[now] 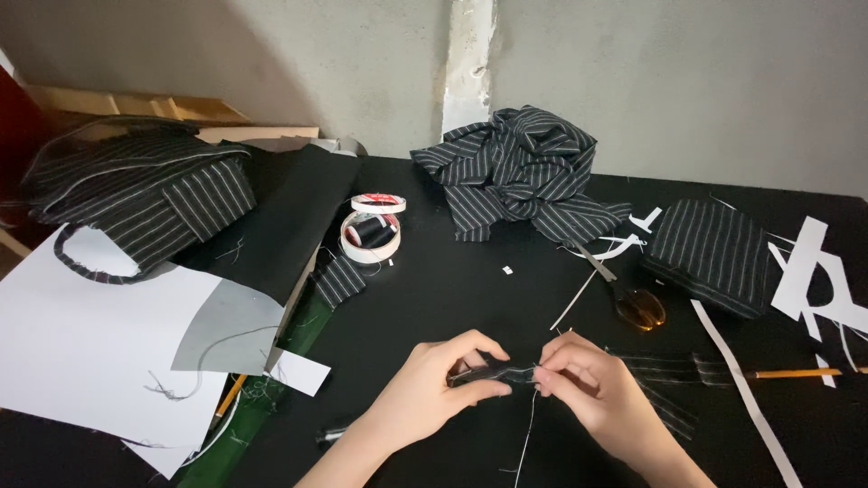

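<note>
My left hand [440, 384] pinches one end of a small black pinstriped fabric strip [495, 373] low in the middle of the black table [434, 289]. The other end is pinched by my right hand [592, 384], whose fingertips also hold a thin white thread [528, 425] hanging down toward me. Whether a needle is in the fingers is too small to tell. More striped strips [665, 366] lie just right of my right hand.
Scissors [628, 294] lie beyond my right hand. Rolls of tape with a black thread spool [372, 230] sit mid-table. Striped fabric piles [520, 172] [136, 185] [710, 253], white paper sheets [81, 343], paper scraps [814, 271] and a pencil [796, 371] surround the work spot.
</note>
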